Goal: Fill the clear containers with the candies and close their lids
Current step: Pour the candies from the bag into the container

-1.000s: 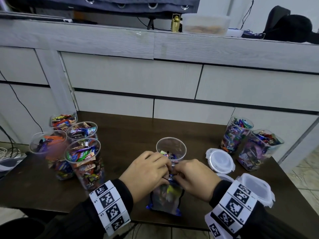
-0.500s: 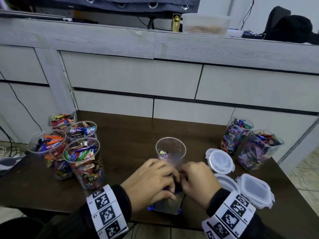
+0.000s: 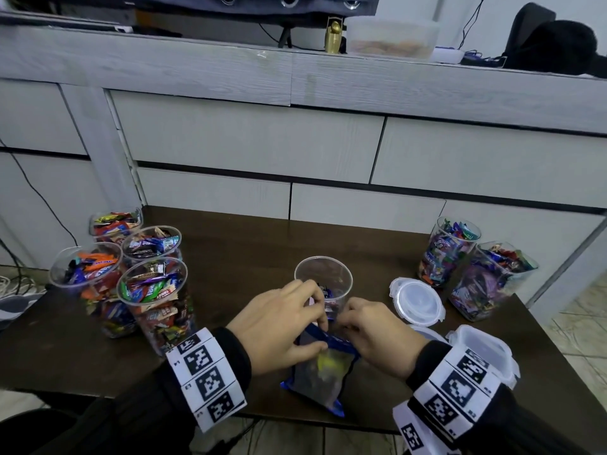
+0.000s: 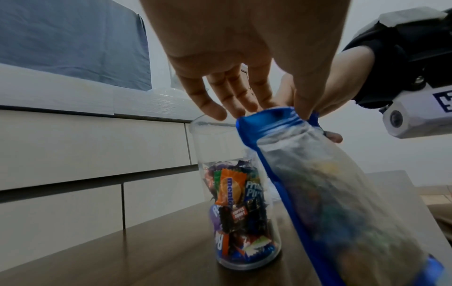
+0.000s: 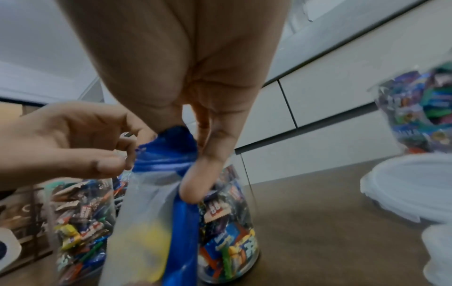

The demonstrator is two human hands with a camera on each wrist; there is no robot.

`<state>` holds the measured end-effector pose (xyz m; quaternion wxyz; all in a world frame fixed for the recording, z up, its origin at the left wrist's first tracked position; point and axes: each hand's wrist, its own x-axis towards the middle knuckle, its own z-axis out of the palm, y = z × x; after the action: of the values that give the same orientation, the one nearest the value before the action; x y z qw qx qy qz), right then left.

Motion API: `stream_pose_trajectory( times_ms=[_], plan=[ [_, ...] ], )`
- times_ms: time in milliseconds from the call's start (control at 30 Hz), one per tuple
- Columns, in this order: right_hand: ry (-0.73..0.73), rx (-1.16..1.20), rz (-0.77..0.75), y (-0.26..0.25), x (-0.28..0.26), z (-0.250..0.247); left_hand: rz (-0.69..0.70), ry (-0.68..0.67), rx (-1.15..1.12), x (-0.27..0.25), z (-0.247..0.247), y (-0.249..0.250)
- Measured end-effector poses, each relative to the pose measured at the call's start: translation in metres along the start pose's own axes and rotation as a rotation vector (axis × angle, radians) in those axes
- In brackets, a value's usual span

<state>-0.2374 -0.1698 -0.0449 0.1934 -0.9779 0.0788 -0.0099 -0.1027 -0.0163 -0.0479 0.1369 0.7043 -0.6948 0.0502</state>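
Note:
A clear bag with a blue zip top [image 3: 323, 372] [image 4: 318, 174] [image 5: 151, 209] holds candies and stands at the table's near edge. My left hand [image 3: 282, 326] [image 4: 244, 92] pinches the bag's blue top from the left. My right hand [image 3: 374, 333] [image 5: 193, 135] pinches the same top from the right. Just behind the bag stands a round clear container [image 3: 323, 280] [image 4: 242, 212] [image 5: 227, 222], open and partly filled with wrapped candies. Round [image 3: 417, 302] and square [image 3: 483, 353] clear lids lie to the right.
Several open candy-filled containers [image 3: 154, 300] cluster at the table's left. Two more filled containers [image 3: 446, 251] [image 3: 486, 284] stand at the right. Grey drawer fronts [image 3: 249, 139] rise behind the dark wooden table [image 3: 249, 251].
Both hands stayed on the bag's top and worked at it; the bag dipped toward me half a second ago and now stands higher with its blue top showing between the hands.

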Motion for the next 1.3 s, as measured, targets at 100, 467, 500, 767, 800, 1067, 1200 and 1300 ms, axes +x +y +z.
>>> stream_pose_trajectory(
  times_ms=[100,467,500,767,800,1067,1200,1300],
  plan=[
    [-0.073,-0.059,0.023,-0.001,0.002,-0.009,0.020,-0.029,-0.098,0.003,-0.004,0.003],
    [-0.033,0.004,0.000,0.003,-0.001,-0.008,-0.030,-0.128,-0.189,0.001,-0.004,0.007],
    [-0.006,0.060,-0.014,0.004,-0.002,-0.007,-0.022,-0.135,-0.150,0.002,-0.003,0.008],
    [0.050,0.703,0.026,0.027,-0.016,-0.001,0.009,-0.125,0.052,0.006,-0.009,0.012],
    [0.041,0.728,0.046,0.031,-0.017,-0.001,-0.006,-0.101,0.038,0.007,-0.012,0.014],
    [0.035,0.824,0.169,0.062,-0.031,-0.028,-0.314,0.260,-0.328,0.045,-0.063,0.011],
    [-0.095,0.763,0.319,0.068,-0.022,-0.025,-0.379,0.417,-0.573,0.080,-0.073,0.003],
    [-0.113,0.929,0.346,0.061,-0.011,-0.018,-0.400,0.448,-0.696,0.103,-0.070,0.002]
  ],
)
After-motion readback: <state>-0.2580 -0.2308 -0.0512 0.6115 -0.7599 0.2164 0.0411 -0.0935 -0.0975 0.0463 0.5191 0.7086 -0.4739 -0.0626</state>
